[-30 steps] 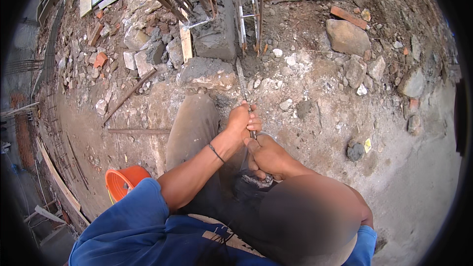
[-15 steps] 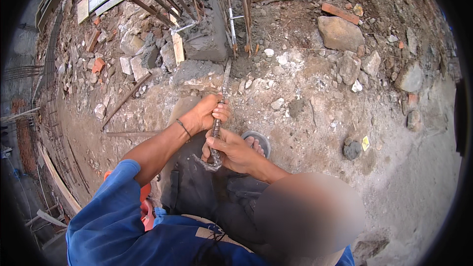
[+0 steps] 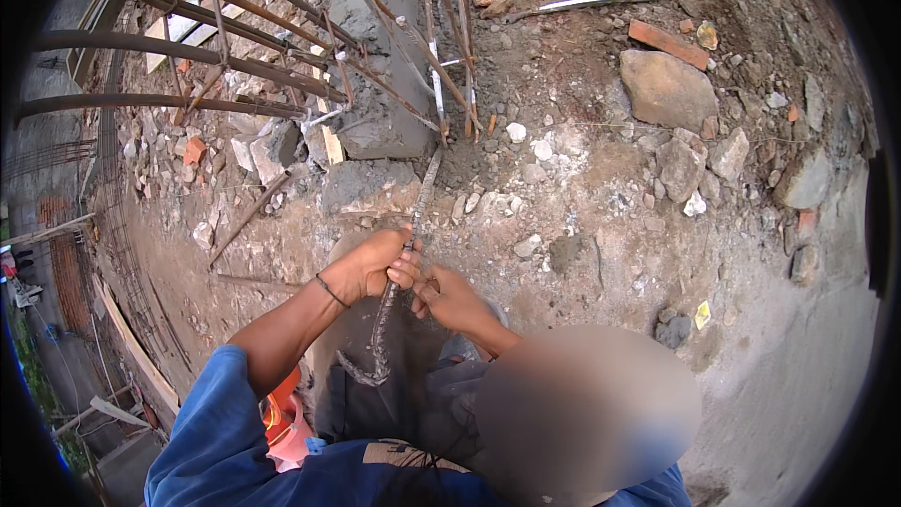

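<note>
A ridged, grey-crusted steel rebar (image 3: 383,333) with a hooked lower end runs from near my lap up toward the foot of a concrete column (image 3: 380,103). My left hand (image 3: 374,263) is wrapped around its middle. Close against the left fingertips, my right hand (image 3: 455,299) has its fingers curled and pinched just right of the bar. Whatever it pinches, if anything, is too small or hidden to make out. The hook hangs over dark trousers, below both hands.
Long rusty rebars (image 3: 216,54) jut out at upper left, with upright rods (image 3: 436,47) beside the column. Stones, including a large boulder (image 3: 666,89), and brick pieces (image 3: 668,44) litter the dirt. An orange-pink plastic container (image 3: 289,427) stands by my left side.
My right hand has left the rebar's lower part and moved up beside the left fingers. The hooked end has swung left and down. The view has shifted, showing more rebars at upper left.
</note>
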Available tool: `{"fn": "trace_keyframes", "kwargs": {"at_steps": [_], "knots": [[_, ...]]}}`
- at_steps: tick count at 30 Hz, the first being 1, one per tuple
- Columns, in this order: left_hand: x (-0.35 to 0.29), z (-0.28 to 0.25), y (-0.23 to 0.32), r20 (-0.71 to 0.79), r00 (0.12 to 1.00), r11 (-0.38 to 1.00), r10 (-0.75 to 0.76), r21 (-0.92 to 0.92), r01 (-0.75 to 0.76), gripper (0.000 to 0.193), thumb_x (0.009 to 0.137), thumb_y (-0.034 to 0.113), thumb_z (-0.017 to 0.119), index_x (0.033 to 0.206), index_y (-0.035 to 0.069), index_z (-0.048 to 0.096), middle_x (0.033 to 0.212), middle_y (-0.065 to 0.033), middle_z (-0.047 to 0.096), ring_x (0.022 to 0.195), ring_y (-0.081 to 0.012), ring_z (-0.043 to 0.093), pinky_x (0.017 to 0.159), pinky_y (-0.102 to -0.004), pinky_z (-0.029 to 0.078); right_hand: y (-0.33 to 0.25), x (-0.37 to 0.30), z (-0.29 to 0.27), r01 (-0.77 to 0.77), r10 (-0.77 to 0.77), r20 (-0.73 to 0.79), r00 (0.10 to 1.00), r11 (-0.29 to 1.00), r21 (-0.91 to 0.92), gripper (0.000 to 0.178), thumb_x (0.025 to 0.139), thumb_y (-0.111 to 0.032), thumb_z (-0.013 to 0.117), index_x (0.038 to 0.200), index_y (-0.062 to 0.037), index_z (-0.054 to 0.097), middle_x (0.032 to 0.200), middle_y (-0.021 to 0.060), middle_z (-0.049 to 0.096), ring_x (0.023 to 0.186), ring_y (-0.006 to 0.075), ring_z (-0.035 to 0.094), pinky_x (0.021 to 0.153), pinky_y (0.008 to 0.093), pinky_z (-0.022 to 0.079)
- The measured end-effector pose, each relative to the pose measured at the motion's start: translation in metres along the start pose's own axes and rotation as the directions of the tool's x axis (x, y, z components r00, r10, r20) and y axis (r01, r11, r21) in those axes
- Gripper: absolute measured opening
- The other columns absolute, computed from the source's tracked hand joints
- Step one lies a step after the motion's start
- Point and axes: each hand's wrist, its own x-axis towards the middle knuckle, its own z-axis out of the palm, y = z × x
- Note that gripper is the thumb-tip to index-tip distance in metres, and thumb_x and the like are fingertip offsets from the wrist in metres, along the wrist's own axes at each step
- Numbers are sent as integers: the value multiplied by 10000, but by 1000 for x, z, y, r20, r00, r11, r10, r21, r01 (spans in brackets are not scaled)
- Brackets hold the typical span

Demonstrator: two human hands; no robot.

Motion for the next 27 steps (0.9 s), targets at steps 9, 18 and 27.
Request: {"fn": "trace_keyframes", "kwargs": {"at_steps": [9, 18, 27], "knots": [[-57, -51, 121, 12, 934, 934, -357, -11, 357, 337, 1110, 379, 393, 1066, 57, 483, 686, 37, 400, 458, -21, 341, 318, -171, 265, -48, -36, -33, -73, 84, -176, 981, 995, 68, 99, 1020, -71, 522, 1027, 4, 587, 803, 92, 684, 714, 156, 665, 642, 315, 537], [17, 56, -3, 144, 989, 881, 33, -472, 40, 209, 1065, 211, 423, 974, 27, 464, 701, -2, 427, 492, -73, 384, 364, -212, 327, -48, -79, -1, 376, -592, -372, 715, 774, -510, 499, 856, -86, 719, 1293, -4, 491, 1239, 176, 581, 1177, 279, 567, 999, 414, 468], [40, 88, -14, 99, 938, 866, 333, -426, -263, 346, 1110, 265, 334, 875, 43, 457, 723, -35, 485, 631, -146, 485, 632, -323, 479, -112, -62, -16, 737, -898, -140, 418, 425, -525, 251, 884, -195, 728, 994, 13, 640, 979, 124, 654, 1012, 309, 635, 1081, 506, 429]]}}
